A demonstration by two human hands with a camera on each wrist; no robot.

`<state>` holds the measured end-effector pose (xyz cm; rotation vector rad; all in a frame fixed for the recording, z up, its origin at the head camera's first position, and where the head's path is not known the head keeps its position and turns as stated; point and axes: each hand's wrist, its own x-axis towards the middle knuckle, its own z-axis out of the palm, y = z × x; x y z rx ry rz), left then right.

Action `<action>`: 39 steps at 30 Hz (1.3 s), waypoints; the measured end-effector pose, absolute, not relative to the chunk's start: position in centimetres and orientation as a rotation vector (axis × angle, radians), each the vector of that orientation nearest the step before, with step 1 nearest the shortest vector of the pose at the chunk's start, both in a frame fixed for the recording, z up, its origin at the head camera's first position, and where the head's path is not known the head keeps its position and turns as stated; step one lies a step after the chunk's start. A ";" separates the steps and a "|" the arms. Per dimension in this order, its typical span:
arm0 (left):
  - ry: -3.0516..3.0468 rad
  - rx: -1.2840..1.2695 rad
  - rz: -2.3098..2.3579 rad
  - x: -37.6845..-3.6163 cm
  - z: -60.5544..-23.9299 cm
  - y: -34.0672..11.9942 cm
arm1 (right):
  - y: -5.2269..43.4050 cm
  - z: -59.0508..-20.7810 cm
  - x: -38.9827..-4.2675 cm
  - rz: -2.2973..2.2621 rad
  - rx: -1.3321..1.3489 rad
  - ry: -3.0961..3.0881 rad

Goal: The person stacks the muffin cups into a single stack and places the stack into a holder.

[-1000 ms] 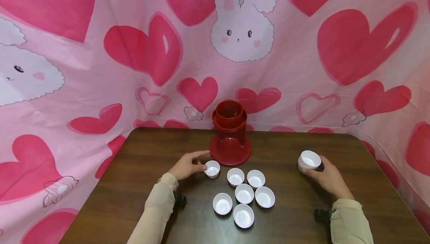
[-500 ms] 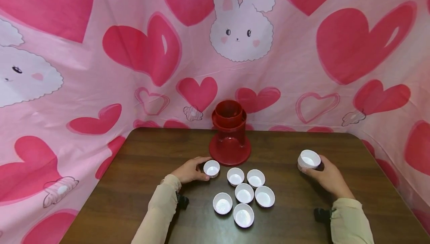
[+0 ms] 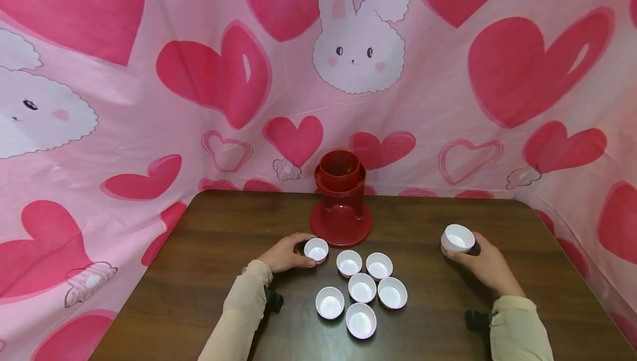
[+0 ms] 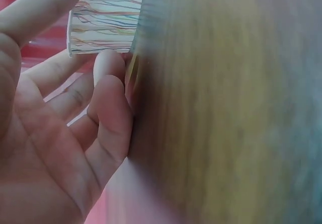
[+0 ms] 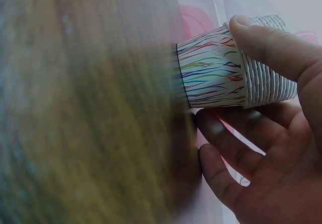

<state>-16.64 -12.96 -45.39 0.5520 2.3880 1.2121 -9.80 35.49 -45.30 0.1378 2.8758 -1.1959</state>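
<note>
Over the last second our left hand (image 3: 286,253) has closed in and now curls around a single cup (image 3: 316,250) standing on the tabletop (image 3: 209,250) by the red stand (image 3: 341,206). Our right hand (image 3: 485,264) still grips the cup stack (image 3: 457,239), unmoved.
</note>
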 end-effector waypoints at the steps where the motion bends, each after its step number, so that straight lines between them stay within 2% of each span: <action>1: 2.389 0.550 1.215 -16.6 -45.4 -12.9 | 35.5 -45.3 -9.8 -1.198 0.139 2.878; 17: 2.474 0.552 1.078 -16.4 -45.1 -11.7 | 35.7 -45.5 -9.7 -1.209 0.144 2.875; 26: 2.427 0.475 1.278 -16.4 -45.2 -11.7 | 35.8 -45.6 -9.9 -1.195 0.154 2.868; 39: 2.421 0.591 1.486 -16.6 -45.3 -11.4 | 35.5 -45.3 -9.9 -1.191 0.171 2.847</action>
